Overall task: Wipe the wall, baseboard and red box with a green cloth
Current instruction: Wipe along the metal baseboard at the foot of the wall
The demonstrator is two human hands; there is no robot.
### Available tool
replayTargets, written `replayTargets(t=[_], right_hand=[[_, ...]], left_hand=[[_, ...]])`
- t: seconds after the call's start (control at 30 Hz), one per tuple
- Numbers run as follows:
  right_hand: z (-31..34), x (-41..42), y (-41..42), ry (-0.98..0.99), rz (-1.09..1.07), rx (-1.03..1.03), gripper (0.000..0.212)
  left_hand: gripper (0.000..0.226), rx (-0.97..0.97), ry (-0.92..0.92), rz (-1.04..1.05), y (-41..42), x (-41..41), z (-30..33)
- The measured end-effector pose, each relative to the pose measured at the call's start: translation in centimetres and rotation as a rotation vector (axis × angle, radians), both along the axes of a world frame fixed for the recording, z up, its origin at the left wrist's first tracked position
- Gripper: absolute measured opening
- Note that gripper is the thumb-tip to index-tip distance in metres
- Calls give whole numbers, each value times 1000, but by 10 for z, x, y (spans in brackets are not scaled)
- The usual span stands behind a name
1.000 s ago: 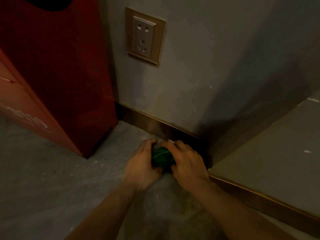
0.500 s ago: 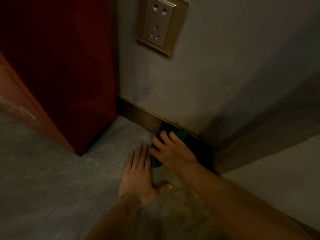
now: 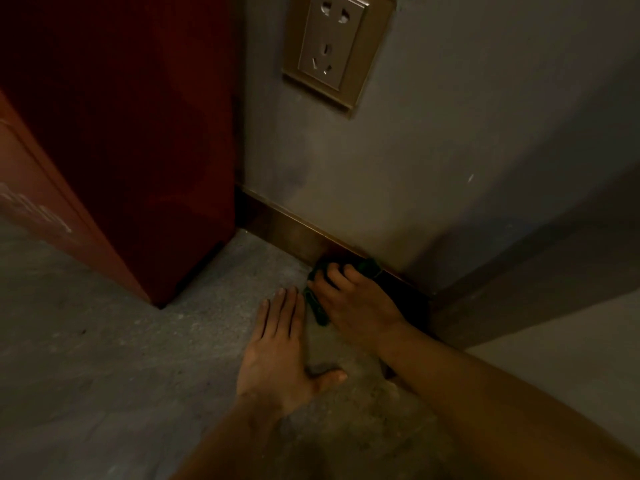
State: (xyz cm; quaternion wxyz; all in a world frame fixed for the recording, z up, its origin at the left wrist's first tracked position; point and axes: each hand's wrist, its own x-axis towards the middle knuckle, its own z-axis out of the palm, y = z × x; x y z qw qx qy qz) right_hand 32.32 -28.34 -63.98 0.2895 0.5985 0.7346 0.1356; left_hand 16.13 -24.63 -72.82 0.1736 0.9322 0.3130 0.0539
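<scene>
Compared with a second ago, we have released the cloth with our left hand (image 3: 277, 348), now spread flat on the floor; wiping can proceed one-handed. Count, largest first: one wall (image 3: 433, 150), one red box (image 3: 138, 133) at far left, one baseboard (image 3: 287, 230), one wall socket (image 3: 334, 46), one green cloth (image 3: 317, 306), pinned against the baseboard under our right hand (image 3: 356, 306).

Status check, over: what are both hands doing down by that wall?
Right hand pressing green cloth against baseboard. Left hand flat on floor, empty. Red box untouched, nothing blocking.
</scene>
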Motion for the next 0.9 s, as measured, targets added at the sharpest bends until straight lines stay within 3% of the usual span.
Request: replayTargets(t=[0.37, 0.9], right_hand=[[7, -5, -9, -212, -64, -113, 34], [11, -12, -18, -180, -236, -200, 27]], left_hand=[[128, 18, 5, -8, -1, 0, -1], [129, 30, 21, -9, -1, -2, 0]])
